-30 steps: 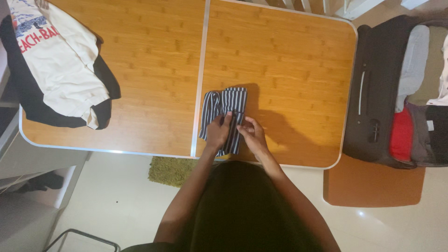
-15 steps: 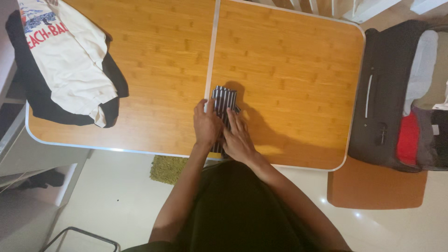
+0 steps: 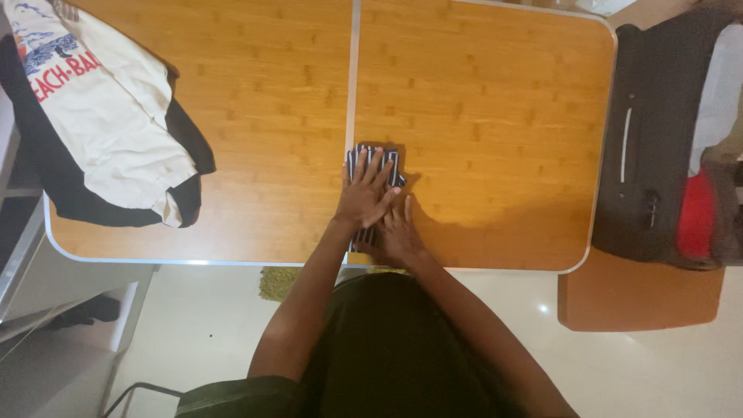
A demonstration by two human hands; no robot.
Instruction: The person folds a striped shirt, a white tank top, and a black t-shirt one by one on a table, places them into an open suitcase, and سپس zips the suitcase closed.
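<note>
step: pressing folded striped cloth (image 3: pixel 373 164) flat | where: near edge of wooden folding table (image 3: pixel 480 116), by its centre seam | left hand (image 3: pixel 366 193): open, fingers spread, palm on cloth | right hand (image 3: pixel 396 231): open, flat, pressing nearer end | tip: even pressure, edges aligned

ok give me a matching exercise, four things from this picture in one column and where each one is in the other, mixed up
Things:
1. striped cloth
2. cream and black shirt
3. open suitcase
4. left hand

Places:
A. on a stool past the right end of the table
B. pressed flat on top of the striped cloth
C. at the table's left end, partly hanging over the edge
D. folded small by the table's middle seam, near the front edge

Pairs: 1-D, 2-C, 3-A, 4-B
</note>
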